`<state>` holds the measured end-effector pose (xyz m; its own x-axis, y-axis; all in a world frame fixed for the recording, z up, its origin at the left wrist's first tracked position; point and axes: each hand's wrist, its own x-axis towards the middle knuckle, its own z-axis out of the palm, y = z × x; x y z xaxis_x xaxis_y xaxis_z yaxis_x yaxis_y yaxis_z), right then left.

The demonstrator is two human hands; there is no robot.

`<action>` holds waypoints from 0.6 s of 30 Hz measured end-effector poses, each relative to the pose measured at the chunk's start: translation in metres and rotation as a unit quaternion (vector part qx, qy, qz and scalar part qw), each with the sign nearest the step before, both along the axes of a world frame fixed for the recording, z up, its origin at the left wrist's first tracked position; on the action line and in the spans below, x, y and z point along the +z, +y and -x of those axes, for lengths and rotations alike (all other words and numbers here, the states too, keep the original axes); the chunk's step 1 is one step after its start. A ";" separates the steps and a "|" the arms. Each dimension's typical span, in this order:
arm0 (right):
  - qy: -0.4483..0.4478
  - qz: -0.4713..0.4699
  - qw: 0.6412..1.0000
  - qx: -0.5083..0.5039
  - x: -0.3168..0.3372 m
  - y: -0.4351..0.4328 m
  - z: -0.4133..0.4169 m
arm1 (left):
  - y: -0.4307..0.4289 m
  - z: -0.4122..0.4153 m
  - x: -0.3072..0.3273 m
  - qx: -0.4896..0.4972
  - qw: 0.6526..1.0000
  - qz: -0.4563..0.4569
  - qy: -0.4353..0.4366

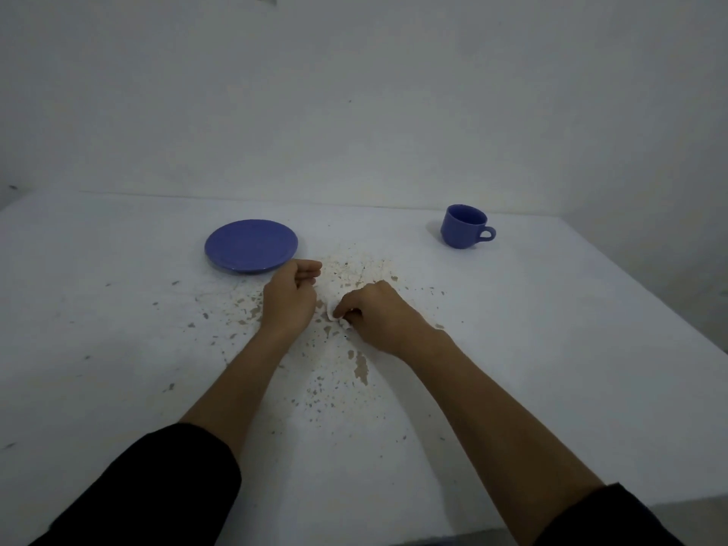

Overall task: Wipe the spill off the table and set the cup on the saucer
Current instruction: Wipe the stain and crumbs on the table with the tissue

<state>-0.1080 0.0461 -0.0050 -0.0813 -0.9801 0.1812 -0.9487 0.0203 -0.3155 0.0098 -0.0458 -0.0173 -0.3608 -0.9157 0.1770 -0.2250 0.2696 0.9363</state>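
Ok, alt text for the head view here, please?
Right hand presses a crumpled white tissue onto a brown speckled spill on the white table; left hand rests alongside. Empty round blue saucer far left, upright blue handled cup far right.

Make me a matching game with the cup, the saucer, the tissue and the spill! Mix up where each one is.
Things:
1. cup
2. saucer
3. tissue
4. spill

Places or states:
A. pinched under the right hand
B. splattered in brownish spots over the middle of the table
C. standing upright at the far right, handle pointing right
D. lying bare at the far left, just beyond the left hand

Pairs: 1-C, 2-D, 3-A, 4-B
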 end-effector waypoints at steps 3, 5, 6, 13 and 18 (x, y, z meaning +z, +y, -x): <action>-0.136 0.002 0.990 -0.038 0.004 0.022 0.001 | 0.007 -0.004 0.005 -0.009 0.999 -0.030 -0.013; -0.341 0.046 0.932 -0.111 0.001 0.044 0.006 | 0.012 -0.005 0.009 -0.008 0.999 -0.049 -0.010; -0.461 0.064 0.873 -0.144 0.000 0.054 0.009 | 0.016 -0.006 0.011 -0.008 0.998 -0.055 -0.013; -0.778 0.169 0.578 -0.177 0.005 0.118 0.030 | 0.081 0.011 0.023 -0.085 0.995 0.022 -0.041; -0.781 0.249 0.534 -0.206 0.006 0.198 0.041 | 0.164 0.044 0.020 -0.184 0.977 0.098 -0.038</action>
